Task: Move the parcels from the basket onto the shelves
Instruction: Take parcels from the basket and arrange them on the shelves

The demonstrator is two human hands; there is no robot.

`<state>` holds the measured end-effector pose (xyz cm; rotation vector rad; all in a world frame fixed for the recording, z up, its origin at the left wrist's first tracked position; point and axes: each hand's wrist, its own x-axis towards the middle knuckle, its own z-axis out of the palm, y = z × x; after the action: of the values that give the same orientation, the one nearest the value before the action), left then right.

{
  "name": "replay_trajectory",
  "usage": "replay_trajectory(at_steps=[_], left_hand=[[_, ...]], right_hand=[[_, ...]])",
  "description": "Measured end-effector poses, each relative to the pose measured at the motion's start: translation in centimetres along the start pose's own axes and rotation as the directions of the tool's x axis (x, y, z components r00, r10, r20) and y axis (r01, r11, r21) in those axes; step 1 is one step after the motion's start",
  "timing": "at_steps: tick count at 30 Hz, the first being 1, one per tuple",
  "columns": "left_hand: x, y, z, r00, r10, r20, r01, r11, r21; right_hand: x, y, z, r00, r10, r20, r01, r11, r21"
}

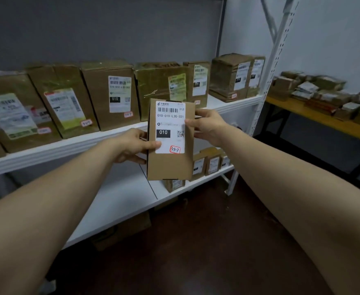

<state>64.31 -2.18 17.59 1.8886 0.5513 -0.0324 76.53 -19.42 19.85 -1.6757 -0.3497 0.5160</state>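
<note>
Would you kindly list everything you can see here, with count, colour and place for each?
Held parcel: one, brown cardboard, white label with a 3-3-7 sticker, in front of the shelving.
Upper-shelf parcels: about eight, brown, in a row on the upper shelf.
Lower-shelf parcels: about four, small, brown, right end of the lower shelf.
Shelving unit: one, white, against the grey wall.
Table: one, yellow wooden top, far right.
Table parcels: blurred pile, brown and white, count unclear.
Left hand: grips the parcel's left edge.
Right hand: grips its right edge.
</note>
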Motion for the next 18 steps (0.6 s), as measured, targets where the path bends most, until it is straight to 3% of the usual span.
replay_trajectory(at_steps=[18], left_hand=[[-0.9,-4.1,-0.8,0.993,-0.116,-0.039,0.116,0.993,-0.004]], right_hand=[[0.4,3.1,3.9,0.999,0.015,0.039,-0.014,1.0,-0.016]])
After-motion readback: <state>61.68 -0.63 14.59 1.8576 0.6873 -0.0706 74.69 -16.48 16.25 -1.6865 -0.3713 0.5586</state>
